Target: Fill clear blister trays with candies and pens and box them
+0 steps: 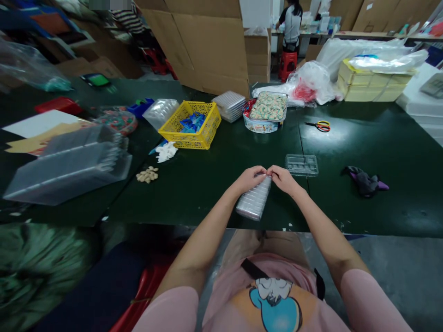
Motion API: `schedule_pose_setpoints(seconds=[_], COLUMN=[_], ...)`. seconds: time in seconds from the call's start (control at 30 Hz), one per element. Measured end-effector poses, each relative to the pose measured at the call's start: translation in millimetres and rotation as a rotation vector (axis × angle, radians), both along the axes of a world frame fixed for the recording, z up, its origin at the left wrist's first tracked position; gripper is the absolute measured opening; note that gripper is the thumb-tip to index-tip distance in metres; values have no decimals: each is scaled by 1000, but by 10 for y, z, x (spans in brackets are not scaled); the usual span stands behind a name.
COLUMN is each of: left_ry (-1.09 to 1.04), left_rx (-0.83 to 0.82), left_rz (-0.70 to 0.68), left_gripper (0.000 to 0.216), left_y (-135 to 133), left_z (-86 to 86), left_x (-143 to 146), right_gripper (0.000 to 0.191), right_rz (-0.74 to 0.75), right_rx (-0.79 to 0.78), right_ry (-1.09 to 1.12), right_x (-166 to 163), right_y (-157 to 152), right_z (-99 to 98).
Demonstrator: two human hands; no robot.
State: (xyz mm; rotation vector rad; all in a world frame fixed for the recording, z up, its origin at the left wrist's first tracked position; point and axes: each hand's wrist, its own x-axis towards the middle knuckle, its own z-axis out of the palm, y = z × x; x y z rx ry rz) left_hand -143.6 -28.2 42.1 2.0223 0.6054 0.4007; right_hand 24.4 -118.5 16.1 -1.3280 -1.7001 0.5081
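A stack of clear plastic trays [254,199] stands tilted near the table's front edge, right before me. My left hand [252,179] is closed on the stack's far end, its fingers curled over the top left. At the far right corner of the same stack my right hand [282,178] pinches with thumb and fingers, its fingertips meeting those of the left. What exactly lies between the fingertips is too small to make out. A single clear plastic tray [302,165] lies flat just beyond my right hand.
Farther back are a yellow basket [207,133] of blue pieces, another tray stack [230,105] and a tin [260,126] under a filled tray [269,106]. Scissors [322,125] and a dark cloth item [366,181] lie right. Beige pieces [147,174] and plastic sheets [72,170] lie left.
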Motion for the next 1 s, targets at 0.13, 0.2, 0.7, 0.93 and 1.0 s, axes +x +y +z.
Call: schedule_pose_setpoints(seconds=[0.13, 0.2, 0.7, 0.93, 1.0], left_ry=[13, 28, 73, 94, 102], left_rx=[1, -4, -28, 0, 2], left_rz=[6, 10, 34, 54, 62], left_gripper=[24, 24, 28, 25, 25], left_y=[-4, 1, 40, -8, -19], left_z=[10, 14, 19, 83, 102], left_x=[7, 3, -34, -1, 7], right_gripper=[23, 23, 47, 52, 50], right_rz=[25, 28, -97, -806, -849], right_rx=[-6, -38, -459, -349, -334], right_ry=[-1, 21, 560, 439, 375], right_x=[41, 100, 562, 1039, 1045], right_y=[25, -12, -1089, -1075, -1045], right_z=[-19, -52, -271, -576, -631])
